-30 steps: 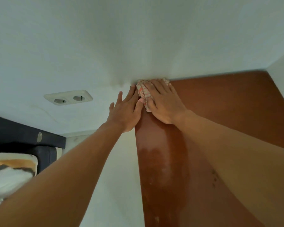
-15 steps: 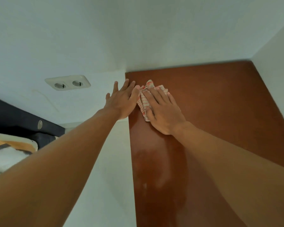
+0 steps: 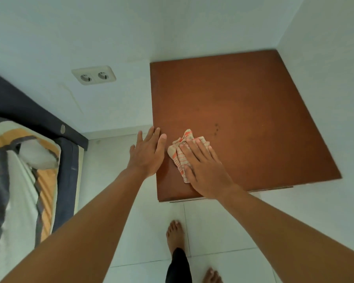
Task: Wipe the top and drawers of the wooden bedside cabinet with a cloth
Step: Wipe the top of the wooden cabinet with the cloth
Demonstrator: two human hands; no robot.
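Observation:
The wooden bedside cabinet's brown top [image 3: 243, 111] fills the middle right, set into a corner of white walls. A crumpled cream cloth with orange stripes [image 3: 179, 154] lies on its near left part. My right hand [image 3: 204, 168] presses flat on the cloth, fingers spread over it. My left hand [image 3: 148, 153] rests open on the cabinet's left edge, just left of the cloth, holding nothing. A few small dark spots [image 3: 216, 129] mark the top beyond the cloth. The drawers are hidden below the top.
A double wall socket [image 3: 94, 75] sits on the wall left of the cabinet. A bed with a dark frame [image 3: 70, 160] and patterned bedding [image 3: 18, 170] lies at left. My bare feet [image 3: 175, 235] stand on the white tiled floor before the cabinet.
Both hands and the cloth have slid back from the far left corner of the top toward its near left edge. The view now takes in the whole top and the floor.

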